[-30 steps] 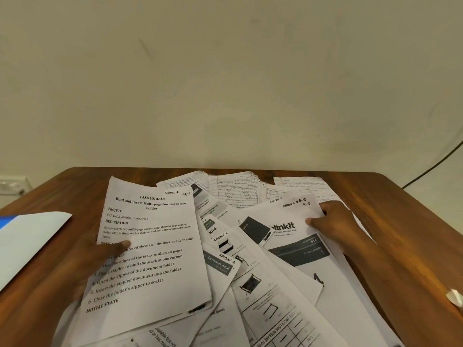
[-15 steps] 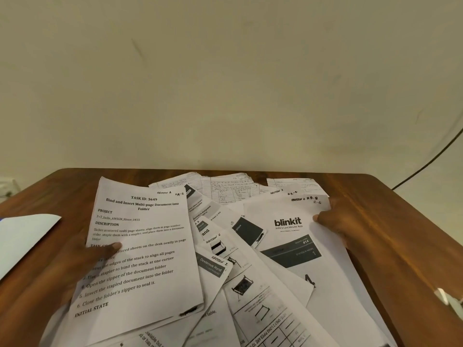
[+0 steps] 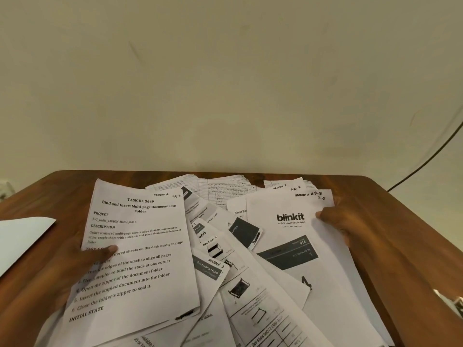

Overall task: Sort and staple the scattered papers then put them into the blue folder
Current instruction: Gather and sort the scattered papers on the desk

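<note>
Several printed sheets lie fanned over the wooden table (image 3: 400,221). My left hand (image 3: 75,266) holds the sheet headed "TASK ID: 3649" (image 3: 140,246) at its left edge, thumb on top of the text. My right hand (image 3: 343,219) grips the right edge of the "blinkit" sheet (image 3: 288,221), thumb on the page. Between them lie overlapping pages marked "Section 6" (image 3: 213,244) and "Dexterous Hand" (image 3: 210,269). Handwritten lined pages (image 3: 225,189) poke out at the back. A pale folder corner (image 3: 22,236) shows at the left edge; no blue of it is visible.
A beige wall stands right behind the table's far edge. A dark cable (image 3: 431,156) runs down the wall at the right. A small white object (image 3: 451,301) sits at the right edge near my forearm. Bare wood shows along the left and right sides.
The "blinkit" sheet and my right hand have slid to the right, uncovering more of the pages beneath. The view shifted a little right, so the folder sits further left.
</note>
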The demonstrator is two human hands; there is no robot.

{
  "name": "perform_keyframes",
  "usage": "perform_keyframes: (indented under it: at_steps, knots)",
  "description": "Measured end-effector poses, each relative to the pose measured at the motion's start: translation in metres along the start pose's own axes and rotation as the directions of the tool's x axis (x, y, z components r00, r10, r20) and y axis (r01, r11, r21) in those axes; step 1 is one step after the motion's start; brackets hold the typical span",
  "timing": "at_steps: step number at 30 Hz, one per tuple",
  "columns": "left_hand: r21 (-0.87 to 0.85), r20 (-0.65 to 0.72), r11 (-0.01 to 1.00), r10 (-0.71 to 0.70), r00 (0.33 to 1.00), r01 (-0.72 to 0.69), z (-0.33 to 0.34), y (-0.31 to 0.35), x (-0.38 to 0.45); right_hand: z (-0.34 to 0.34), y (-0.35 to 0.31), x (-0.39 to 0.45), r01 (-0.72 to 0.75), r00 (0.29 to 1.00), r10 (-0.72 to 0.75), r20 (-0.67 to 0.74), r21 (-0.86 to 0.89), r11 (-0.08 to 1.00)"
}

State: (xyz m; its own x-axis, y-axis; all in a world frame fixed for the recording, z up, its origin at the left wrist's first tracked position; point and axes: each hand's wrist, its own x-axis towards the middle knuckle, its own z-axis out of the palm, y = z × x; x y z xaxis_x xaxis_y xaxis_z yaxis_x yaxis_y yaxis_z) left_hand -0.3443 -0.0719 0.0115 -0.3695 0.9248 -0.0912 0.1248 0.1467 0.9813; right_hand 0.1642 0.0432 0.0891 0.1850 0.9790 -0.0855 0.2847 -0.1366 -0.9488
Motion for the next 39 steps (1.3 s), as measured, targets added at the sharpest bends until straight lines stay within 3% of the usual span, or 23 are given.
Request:
perform_keyframes:
  at_steps: [9, 18, 29, 32, 35, 39]
  knots:
    - [0.083, -0.040, 0.996, 0.018, 0.999, -0.015, -0.028, -0.044, 0.054, -0.008, -0.004, 0.000, 0.092, 0.995, -0.088, -0.048, 0.087, 0.992]
    - [0.082, -0.025, 0.997, -0.011, 1.000, 0.013, -0.002, 0.001, 0.004, -0.016, -0.003, 0.003, 0.174, 0.985, -0.173, -0.015, 0.084, 0.981]
    - [0.016, -0.041, 1.000, -0.005, 0.999, 0.005, 0.005, 0.005, -0.004, -0.017, -0.001, 0.017, 0.097, 0.994, -0.090, -0.056, 0.135, 0.986]
    - [-0.006, -0.006, 1.000, -0.023, 1.000, 0.023, 0.006, 0.006, -0.008, -0.025, 0.002, 0.016, 0.146, 0.985, -0.142, -0.102, 0.041, 0.988]
    - [-0.022, -0.043, 0.998, -0.063, 0.997, 0.062, 0.007, 0.011, -0.014, -0.032, 0.006, 0.012, 0.256, 0.938, -0.301, -0.173, -0.242, 0.936]
    - [-0.028, -0.069, 0.997, -0.070, 0.995, 0.068, 0.007, 0.017, -0.021, -0.030, 0.013, 0.014, 0.271, 0.904, -0.354, -0.240, -0.319, 0.908]
